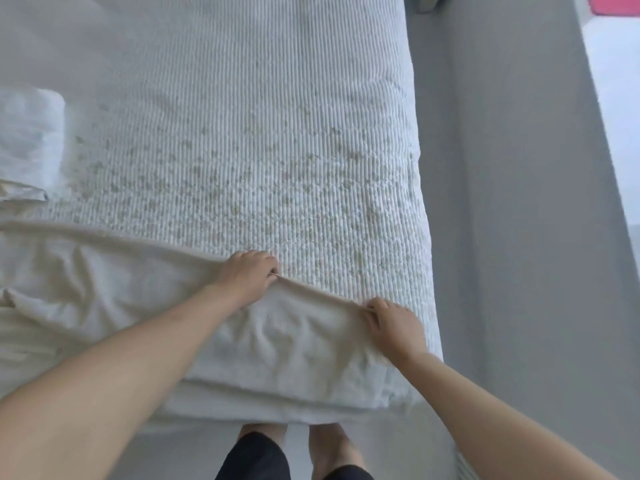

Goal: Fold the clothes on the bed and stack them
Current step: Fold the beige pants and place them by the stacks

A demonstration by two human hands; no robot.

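Observation:
A cream-white garment (114,292) lies spread and wrinkled across the near end of the bed (263,133), reaching off the left edge of the view. My left hand (247,273) pinches its far edge near the middle of the bed. My right hand (394,323) pinches the same edge at the garment's right corner, close to the bed's right side. The edge runs taut between the two hands. A folded white piece (29,140) sits at the far left, with another cream piece (20,194) just in front of it.
The bed has a ribbed white cover with pale speckles. Grey floor (512,202) runs along the bed's right side. A bright strip (616,109) with a pink patch lies at the top right. My feet stand at the bed's near edge.

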